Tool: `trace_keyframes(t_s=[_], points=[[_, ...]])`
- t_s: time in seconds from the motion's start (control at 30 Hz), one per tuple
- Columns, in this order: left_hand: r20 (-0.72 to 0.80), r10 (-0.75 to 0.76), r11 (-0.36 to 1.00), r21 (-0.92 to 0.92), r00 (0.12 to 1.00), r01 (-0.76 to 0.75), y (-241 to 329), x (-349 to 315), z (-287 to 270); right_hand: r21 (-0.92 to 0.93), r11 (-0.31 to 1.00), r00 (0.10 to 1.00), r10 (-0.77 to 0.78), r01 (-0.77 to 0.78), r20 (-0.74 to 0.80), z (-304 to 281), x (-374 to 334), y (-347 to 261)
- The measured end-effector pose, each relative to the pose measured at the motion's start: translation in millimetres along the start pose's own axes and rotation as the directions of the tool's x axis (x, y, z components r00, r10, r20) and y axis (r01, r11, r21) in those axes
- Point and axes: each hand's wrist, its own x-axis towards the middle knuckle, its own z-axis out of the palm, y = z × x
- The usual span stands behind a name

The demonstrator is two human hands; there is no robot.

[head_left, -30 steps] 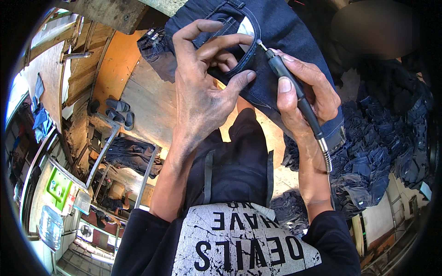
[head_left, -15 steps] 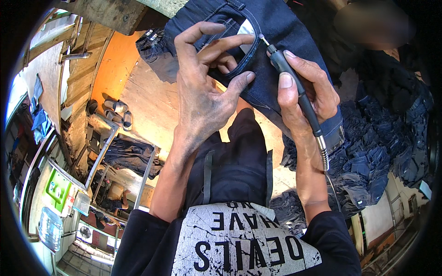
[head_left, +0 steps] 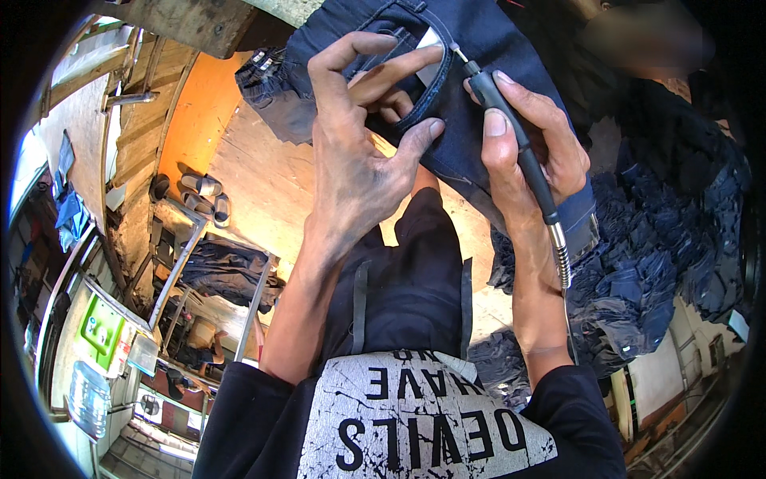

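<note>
A pair of dark blue jeans is spread in front of me at the top of the view. My left hand grips the jeans by a curved, stitched edge, with thumb and fingers on either side of it. White lining shows inside that opening. In my right hand is a black pen-shaped rotary tool with a coiled metal end and a thin cable. Its small tip is at the upper part of the stitched edge; whether it touches the cloth I cannot tell.
A large heap of dark blue denim lies on the right. Behind the jeans, at upper right, sits another person in dark clothes. On the left are sandals, dark folded cloth, a green tray and a water bottle.
The tip of the rotary tool has shifted slightly up along the stitched edge. My left index finger has risen slightly, and its grip on the jeans stays.
</note>
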Motion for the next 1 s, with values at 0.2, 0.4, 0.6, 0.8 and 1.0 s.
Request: trace_keyframes(t_s=[0.2, 0.4, 0.6, 0.8, 1.0], points=[[-0.011, 0.022, 1.0, 0.022, 1.0, -0.021, 0, -3, -1, 0.15, 0.986, 0.997, 0.079, -0.076, -0.016, -4, -8, -5], [0.079, 0.057, 0.998, -0.005, 0.995, -0.057, -15, 23, -60, 0.172, 0.969, 0.978, 0.191, -0.175, -0.08, -55, -44, -55], [-0.083, 0.099, 0.992, -0.071, 0.992, -0.105, -58, 60, -112, -0.226, 0.956, 0.974, -0.148, 0.185, 0.171, -76, -65, -36], [-0.459, -0.404, 0.912, -0.274, 0.792, 0.306, 19, -53, 26, -0.286, 0.958, 0.996, -0.006, 0.032, 0.091, -83, -77, 0], [0.268, -0.443, 0.714, -0.471, 0.855, 0.518, 28, -107, 94, -0.246, 0.969, 0.998, 0.022, -0.009, 0.053, -117, -72, 17]])
